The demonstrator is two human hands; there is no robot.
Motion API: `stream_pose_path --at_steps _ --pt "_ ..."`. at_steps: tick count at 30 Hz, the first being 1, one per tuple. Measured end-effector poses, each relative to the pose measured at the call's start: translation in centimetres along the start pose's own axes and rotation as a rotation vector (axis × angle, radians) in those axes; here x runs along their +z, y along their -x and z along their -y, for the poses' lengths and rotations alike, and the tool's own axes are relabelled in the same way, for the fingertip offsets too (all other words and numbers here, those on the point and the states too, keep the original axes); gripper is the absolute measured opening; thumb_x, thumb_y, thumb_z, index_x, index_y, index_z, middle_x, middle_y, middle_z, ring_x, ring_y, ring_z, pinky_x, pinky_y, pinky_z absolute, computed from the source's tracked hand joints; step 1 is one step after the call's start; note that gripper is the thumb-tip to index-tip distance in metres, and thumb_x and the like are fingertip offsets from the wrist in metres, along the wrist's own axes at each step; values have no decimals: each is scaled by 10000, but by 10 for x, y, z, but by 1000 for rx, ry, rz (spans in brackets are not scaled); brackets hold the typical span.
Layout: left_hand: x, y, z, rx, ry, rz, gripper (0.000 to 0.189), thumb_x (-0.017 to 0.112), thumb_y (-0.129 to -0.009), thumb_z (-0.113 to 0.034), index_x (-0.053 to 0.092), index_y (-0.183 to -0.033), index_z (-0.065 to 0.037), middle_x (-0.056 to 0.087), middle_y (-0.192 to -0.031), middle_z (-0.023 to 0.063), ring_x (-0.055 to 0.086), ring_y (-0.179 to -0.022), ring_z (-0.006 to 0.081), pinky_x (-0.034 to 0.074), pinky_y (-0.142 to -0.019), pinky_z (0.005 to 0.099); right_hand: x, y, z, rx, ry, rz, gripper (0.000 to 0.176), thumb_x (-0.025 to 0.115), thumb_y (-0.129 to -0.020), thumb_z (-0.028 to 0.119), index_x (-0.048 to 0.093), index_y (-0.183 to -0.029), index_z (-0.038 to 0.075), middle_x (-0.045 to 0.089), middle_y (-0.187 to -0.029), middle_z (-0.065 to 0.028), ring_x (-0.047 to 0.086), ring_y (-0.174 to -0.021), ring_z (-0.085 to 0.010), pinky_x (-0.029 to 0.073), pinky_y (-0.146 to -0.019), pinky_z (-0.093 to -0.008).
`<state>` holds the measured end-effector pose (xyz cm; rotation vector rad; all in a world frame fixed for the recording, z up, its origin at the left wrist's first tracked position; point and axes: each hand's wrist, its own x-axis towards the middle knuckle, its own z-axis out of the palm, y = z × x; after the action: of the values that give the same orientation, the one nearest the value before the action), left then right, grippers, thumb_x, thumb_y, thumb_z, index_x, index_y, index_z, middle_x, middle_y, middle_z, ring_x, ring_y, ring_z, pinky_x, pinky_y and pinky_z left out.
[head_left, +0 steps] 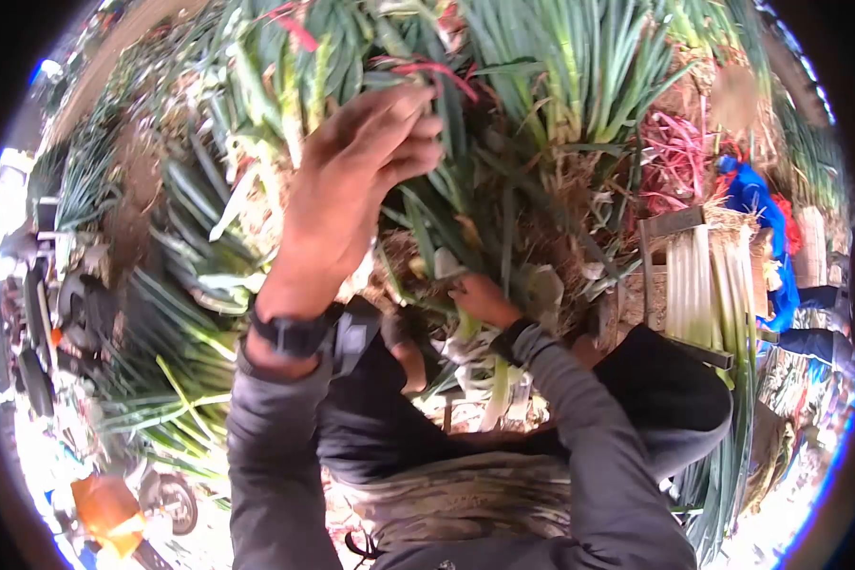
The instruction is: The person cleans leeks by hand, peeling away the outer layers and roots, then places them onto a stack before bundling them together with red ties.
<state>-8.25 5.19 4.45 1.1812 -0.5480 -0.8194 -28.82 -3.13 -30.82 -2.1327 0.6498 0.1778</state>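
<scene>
My left hand (370,157) is raised close to the camera, its fingers curled and pressed together. Right at its fingertips a thin red strip (446,76) crosses over green leaves; I cannot tell what the fingers hold. Lower down, my right hand (486,300) is closed around a leek (466,326) between my bent knees. Pale stripped leaves and peelings (494,366) lie just below that hand. Leafy leeks (446,204) spread over the soil and straw in front of both hands.
Standing bundles of leeks (579,66) fill the far side, and more leeks (176,399) are heaped at left. At right, trimmed leeks (698,290) lie beside a wooden crate edge (673,222). Behind them are a tangle of red strips (673,157) and blue cloth (765,204).
</scene>
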Motion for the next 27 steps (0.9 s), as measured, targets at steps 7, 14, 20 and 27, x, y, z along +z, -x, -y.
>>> stream_pose_path --at_steps 7,14,20,27 --pt "20 3 -1 -108 -75 -160 477 631 -1000 -264 546 -1364 32 645 -1240 119 644 -1070 220 530 -898 355 43 -24 -41 200 126 -757 497 573 -898 135 515 -1354 -52 605 -1173 -285 580 -1097 -467 453 -958 -546" --pt "31 -1 14 -161 -109 -7 466 685 -970 -325 603 -1259 32 667 -988 92 654 -839 169 520 -781 302 21 -46 -42 251 8 -395 426 751 -807 303 618 -1045 -25 610 -1061 -280 588 -1001 -464 472 -859 -541" --pt "40 -14 28 -138 -144 12 403 653 -996 -296 614 -1247 18 669 -986 76 640 -845 143 518 -788 295 -22 -4 10 68 -386 -288 458 770 -823 420 633 -874 -14 608 -830 -172 612 -807 -326 477 -738 -457" --pt "22 -52 71 -100 -159 -204 409 680 -978 -344 627 -1221 -19 662 -1030 59 627 -878 134 518 -868 311 -209 62 128 -124 -782 73 831 699 -937 441 298 -1528 15 590 -1266 -210 624 -1115 -248 509 -989 -383"
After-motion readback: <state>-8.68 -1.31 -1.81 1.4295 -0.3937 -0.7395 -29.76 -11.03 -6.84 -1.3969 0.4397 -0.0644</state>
